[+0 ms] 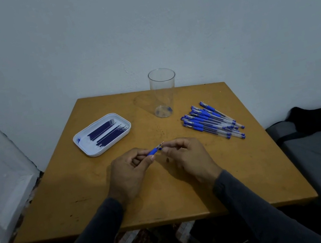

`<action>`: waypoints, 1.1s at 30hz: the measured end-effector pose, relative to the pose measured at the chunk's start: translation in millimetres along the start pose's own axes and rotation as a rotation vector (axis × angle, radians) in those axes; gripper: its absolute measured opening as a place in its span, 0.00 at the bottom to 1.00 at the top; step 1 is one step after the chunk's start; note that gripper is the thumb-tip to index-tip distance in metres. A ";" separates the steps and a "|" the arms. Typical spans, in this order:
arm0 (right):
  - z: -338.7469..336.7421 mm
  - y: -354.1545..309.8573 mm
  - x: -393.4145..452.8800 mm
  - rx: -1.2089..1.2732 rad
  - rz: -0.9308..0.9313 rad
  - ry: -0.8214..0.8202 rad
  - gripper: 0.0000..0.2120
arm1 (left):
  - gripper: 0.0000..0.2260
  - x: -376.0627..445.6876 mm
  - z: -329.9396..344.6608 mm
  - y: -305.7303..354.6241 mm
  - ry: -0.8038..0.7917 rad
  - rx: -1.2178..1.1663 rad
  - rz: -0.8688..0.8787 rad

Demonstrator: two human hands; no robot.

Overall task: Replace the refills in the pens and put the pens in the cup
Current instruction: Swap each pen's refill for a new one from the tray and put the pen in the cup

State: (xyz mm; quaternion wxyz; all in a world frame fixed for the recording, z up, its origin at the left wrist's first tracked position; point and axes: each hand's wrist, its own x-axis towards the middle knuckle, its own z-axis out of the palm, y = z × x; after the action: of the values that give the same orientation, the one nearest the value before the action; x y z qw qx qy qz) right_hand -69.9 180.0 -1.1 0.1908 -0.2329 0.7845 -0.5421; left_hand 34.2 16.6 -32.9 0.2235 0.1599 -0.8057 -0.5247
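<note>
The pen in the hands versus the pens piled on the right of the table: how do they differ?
The held pen is up off the table, gripped by the left hand with the right hand at its tip; the piled pens lie loose, untouched. The held pen's refill point juts out bare; the piled pens look fully assembled. Both have blue grips.

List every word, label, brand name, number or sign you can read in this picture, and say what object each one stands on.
None can be read.
Pens in the pile: pale marks near the caps, too small and blurred to read.
White tray: a blue mark at one end, a smudge or logo, cannot tell.
Clear cup: blue specks at the base, not legible.
Pen in the hands: no print visible.
</note>
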 end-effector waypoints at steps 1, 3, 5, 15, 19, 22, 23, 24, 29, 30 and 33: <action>-0.6 -0.9 -0.7 0.147 0.047 -0.002 0.06 | 0.07 -0.3 0.0 0.6 -0.002 0.003 0.008; 0.6 -2.7 -1.5 0.245 0.074 -0.008 0.06 | 0.07 -1.4 -0.2 2.6 -0.015 0.015 0.023; 3.5 -4.1 -1.2 0.307 0.092 0.002 0.06 | 0.08 -1.6 0.0 3.3 -0.022 0.021 0.028; -27.3 -8.3 12.3 0.630 0.153 0.589 0.06 | 0.07 -1.0 0.8 2.1 0.004 0.044 -0.019; -35.0 14.0 9.9 0.005 0.222 0.528 0.05 | 0.07 -0.6 3.0 2.3 0.015 0.054 -0.013; -29.1 24.9 7.6 -0.270 0.214 0.416 0.06 | 0.07 -0.9 3.0 2.8 0.019 0.051 -0.004; -27.1 26.0 7.6 -0.320 0.208 0.395 0.07 | 0.07 -1.1 3.1 2.7 0.017 0.058 -0.001; -25.5 27.2 8.8 -0.359 0.208 0.379 0.08 | 0.07 -0.8 3.4 2.3 0.014 0.065 -0.001; -21.5 30.6 11.6 -0.548 0.249 0.333 0.10 | 0.07 0.1 3.1 0.7 0.003 0.093 -0.013; -21.0 32.5 10.7 -0.587 0.230 0.323 0.10 | 0.07 0.2 3.0 0.5 -0.001 0.096 -0.009; -19.8 35.4 8.0 -0.643 0.188 0.312 0.11 | 0.07 0.3 2.8 0.3 0.003 0.097 0.003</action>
State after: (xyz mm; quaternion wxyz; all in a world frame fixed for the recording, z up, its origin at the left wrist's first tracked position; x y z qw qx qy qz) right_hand -93.0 201.3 -28.0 0.0351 -0.1225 0.9523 -0.2772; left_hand 32.4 18.7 -33.6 0.2175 0.1702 -0.8301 -0.4845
